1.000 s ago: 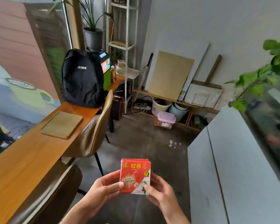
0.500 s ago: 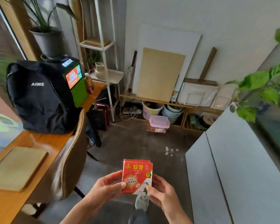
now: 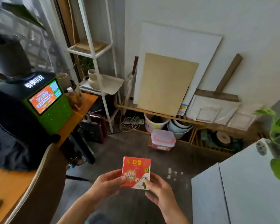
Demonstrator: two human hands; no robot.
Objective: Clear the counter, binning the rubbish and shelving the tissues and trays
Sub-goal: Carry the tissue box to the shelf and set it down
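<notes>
Grey concrete floor fills the middle of the view, with a white ladder shelf at the far left and a low wooden rack along the far wall, where buckets and a pink-lidded plastic box are kept. An orange wooden counter runs along the left, loaded with a green charging kiosk, a black backpack and a bottle of brown liquid. A cream tray and a pale vase are already set on the shelf's lower tier.

A red mosquito-coil box is held upright over the floor in the near centre, well apart from the counter. It is grasped from both sides: the left hand is curled around its left edge with the thumb laid on the front face, and the right hand is wrapped around the lower right corner.

No bin can be made out for certain, so the destination has to be judged. If the box is rubbish, it would best be passed to one hand and carried to the bin; the buckets should not be mistaken for one. A light carton is easily crushed, so only gentle pressure is needed. The chair back at the near left should be cleared on the way.
</notes>
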